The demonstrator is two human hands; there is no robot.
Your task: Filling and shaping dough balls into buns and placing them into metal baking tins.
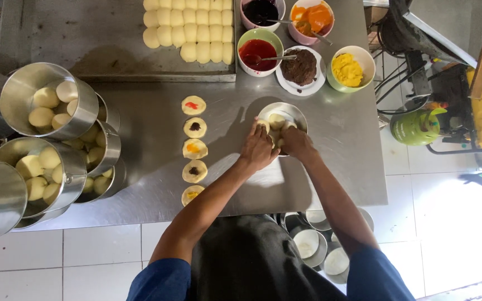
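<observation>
A brushed steel bench [157, 167] fills most of the view, dulled and smeared, standing on a floor of pale square tiles [85, 251]. Near its front edge the left hand [258, 149] and the right hand [295, 140] meet over a small round steel pan [294, 110]; both curl their fingers around pale dough pieces [276, 120] in and just in front of the pan, each hand closed on dough rather than spread flat.

To the left of the hands a column of five flattened dough rounds [194, 149] lies on the bare steel, each with a dab of filling in its middle: red, dark, orange, dark and yellow. At the far side a flat baking tray [85, 39] carries rows of dough balls [191, 30] packed together. Beside the tray stand five filling bowls [302, 50] holding dark jam, orange paste, red jam, brown crumble and yellow paste, three with spoons in them.

On the left edge of the bench, stacked steel tins [46, 128] lean on one another, each holding dough pieces. Under the bench near the person's body more empty round pans [319, 245] show. To the right, off the bench, a green gas cylinder [417, 127] sits on the tiles beside dark cables and a yellow frame.
</observation>
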